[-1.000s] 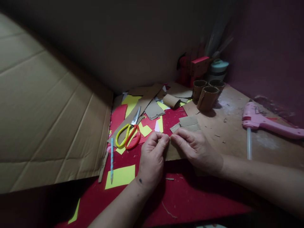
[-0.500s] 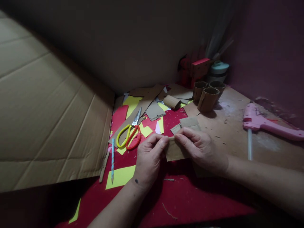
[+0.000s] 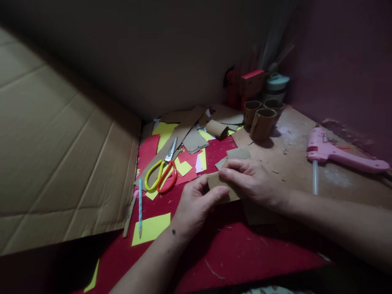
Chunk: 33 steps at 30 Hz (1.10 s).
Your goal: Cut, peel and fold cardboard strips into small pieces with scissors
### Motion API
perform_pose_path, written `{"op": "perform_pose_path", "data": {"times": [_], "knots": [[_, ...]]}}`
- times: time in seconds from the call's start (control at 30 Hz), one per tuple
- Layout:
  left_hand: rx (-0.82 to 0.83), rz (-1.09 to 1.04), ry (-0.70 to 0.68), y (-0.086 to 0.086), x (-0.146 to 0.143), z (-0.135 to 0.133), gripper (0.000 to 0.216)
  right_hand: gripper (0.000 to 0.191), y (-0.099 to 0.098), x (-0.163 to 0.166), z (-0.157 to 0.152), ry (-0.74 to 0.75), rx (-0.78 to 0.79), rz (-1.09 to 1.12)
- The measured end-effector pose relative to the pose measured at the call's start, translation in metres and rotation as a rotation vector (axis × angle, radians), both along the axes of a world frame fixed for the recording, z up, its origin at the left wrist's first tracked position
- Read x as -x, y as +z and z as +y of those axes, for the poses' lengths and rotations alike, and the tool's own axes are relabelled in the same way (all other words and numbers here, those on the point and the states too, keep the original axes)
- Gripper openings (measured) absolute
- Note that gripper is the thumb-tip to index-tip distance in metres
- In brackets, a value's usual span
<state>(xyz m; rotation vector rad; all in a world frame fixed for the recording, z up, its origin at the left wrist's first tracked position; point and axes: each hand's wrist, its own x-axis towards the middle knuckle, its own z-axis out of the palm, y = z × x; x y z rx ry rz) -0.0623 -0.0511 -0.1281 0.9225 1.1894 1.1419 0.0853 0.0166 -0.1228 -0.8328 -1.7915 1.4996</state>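
Both of my hands hold one small brown cardboard piece (image 3: 214,179) low over the red table cover. My left hand (image 3: 196,206) grips its near edge from below, thumb along the front. My right hand (image 3: 251,181) pinches its top right part with closed fingers. Part of the piece is hidden under my right fingers.
Scissors with yellow and orange handles (image 3: 162,169) and a blue pencil (image 3: 140,206) lie to the left among red and yellow paper scraps. Cardboard tubes (image 3: 261,120) stand at the back. A pink glue gun (image 3: 335,155) lies right. A large cardboard sheet (image 3: 61,159) leans at left.
The cardboard piece has turned in my hands; my left hand slid below it and my right hand moved over its top. The view shifted slightly.
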Motion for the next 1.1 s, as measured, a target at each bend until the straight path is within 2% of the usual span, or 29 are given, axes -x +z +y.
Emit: {"op": "perform_pose_path", "data": {"times": [0.17,0.23,0.3,0.43,0.53,0.7,0.77,0.87,1.0,1.1], "knots": [[0.089,-0.082,0.036,0.003,0.002,0.003,0.021,0.025,-0.004,0.004,0.003,0.065,0.309,0.070],[0.101,-0.125,-0.009,0.006,0.002,0.003,0.024,0.025,-0.007,0.005,0.004,0.144,0.435,0.092],[0.117,-0.150,-0.057,0.008,0.003,0.004,0.026,0.025,-0.008,0.006,0.004,0.184,0.474,0.098],[0.167,-0.124,-0.080,0.006,0.005,0.002,0.024,0.023,-0.005,0.006,0.004,0.104,0.411,0.107],[0.102,-0.115,-0.089,0.003,0.006,0.000,0.026,0.028,-0.005,0.005,0.005,0.085,0.394,0.110],[0.038,-0.099,-0.057,0.001,0.010,-0.001,0.028,0.062,-0.010,0.001,0.006,0.231,0.336,0.185],[0.025,-0.090,-0.058,0.001,0.012,-0.001,0.028,0.068,-0.011,-0.001,0.006,0.274,0.295,0.196],[0.011,-0.048,-0.052,0.000,0.012,-0.003,0.027,0.070,-0.011,-0.001,0.005,0.304,0.262,0.189],[-0.054,-0.011,0.022,0.001,0.008,-0.005,0.031,0.070,-0.010,-0.001,0.004,0.278,0.273,0.212],[-0.102,0.021,0.036,0.001,0.005,-0.006,0.029,0.053,-0.008,-0.001,0.003,0.199,0.190,0.223]]}}
